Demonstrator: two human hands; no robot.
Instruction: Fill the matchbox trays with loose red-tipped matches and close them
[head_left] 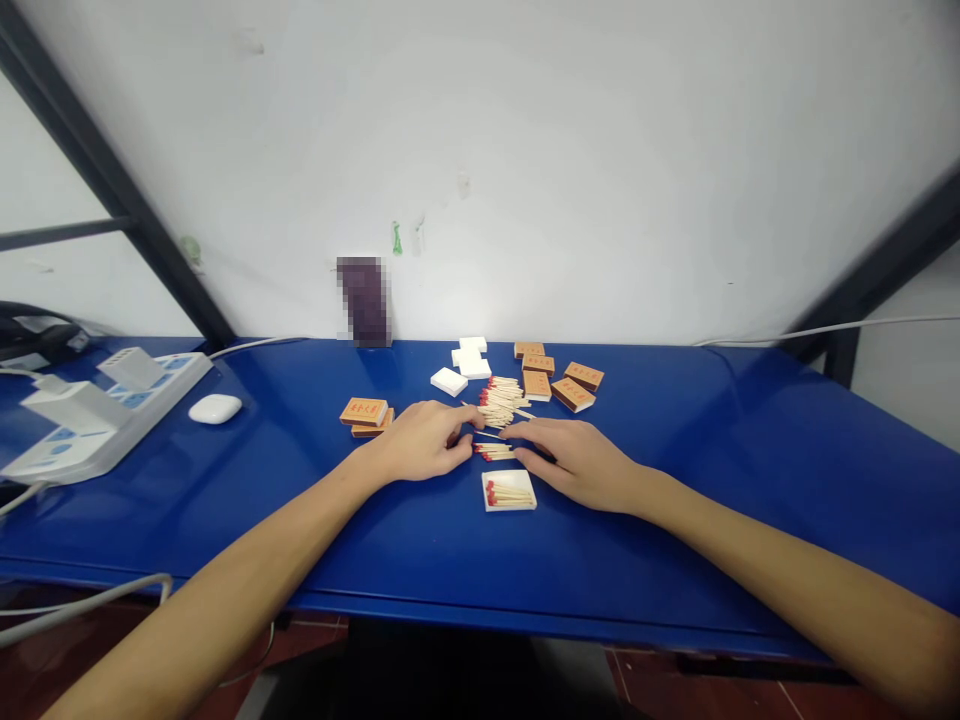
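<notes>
A small row of red-headed matches (494, 452) lies on the blue table between my two hands. My left hand (429, 440) is at the head end, thumb and index finger apart, the index fingertip by the bigger match pile (501, 402). From the other side, my right hand (574, 455) reaches in with thumb and index finger spread, its fingertips at the plain ends of the row. A single match (489, 435) lies between the two index fingertips. Just nearer to me, a white matchbox tray (510, 505) holds several matches, heads to the left.
Several white trays (448, 381) are behind the pile, with orange matchboxes (573, 394) to their right. Two more stacked matchboxes (364, 411) sit beyond my left wrist. Leftward are a white earbud case (215, 408) and a power strip (161, 400) with chargers and cables.
</notes>
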